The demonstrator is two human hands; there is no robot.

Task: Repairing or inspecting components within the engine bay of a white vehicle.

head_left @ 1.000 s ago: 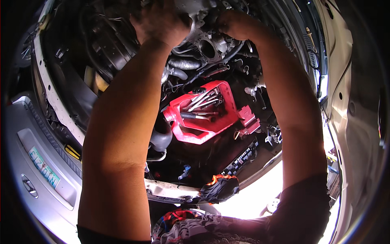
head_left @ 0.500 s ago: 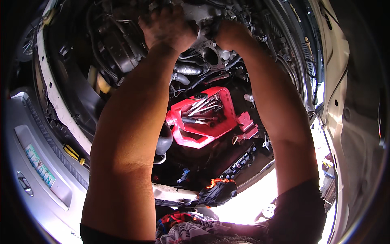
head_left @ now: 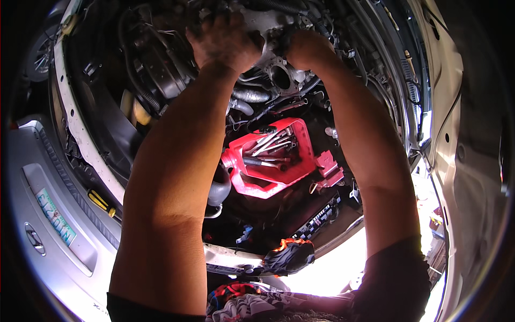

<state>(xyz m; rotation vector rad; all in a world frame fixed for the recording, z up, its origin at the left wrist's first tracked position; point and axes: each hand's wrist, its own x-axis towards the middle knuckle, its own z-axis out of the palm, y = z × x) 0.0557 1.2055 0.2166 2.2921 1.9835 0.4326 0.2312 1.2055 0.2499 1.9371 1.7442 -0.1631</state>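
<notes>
I look down into a car's open engine bay. Both my forearms reach up the picture to a grey metal engine part (head_left: 273,37) with a round port, near the top. My left hand (head_left: 225,40) is closed over its left side. My right hand (head_left: 306,48) grips its right side, fingers wrapped behind it. Hoses and cables lie all around the part. Below my hands a red plastic tray (head_left: 300,161) rests in the bay with several wrenches and sockets in it.
A yellow-handled screwdriver (head_left: 101,203) lies on the front panel at the left. A black and orange glove (head_left: 289,255) sits on the bay's front edge. The grey bumper (head_left: 48,214) curves along the lower left. A car body panel (head_left: 461,161) rises at the right.
My view has shifted, so both hands and the tray sit lower in the picture. Both hands keep hold of the grey part, and its round port has come into sight.
</notes>
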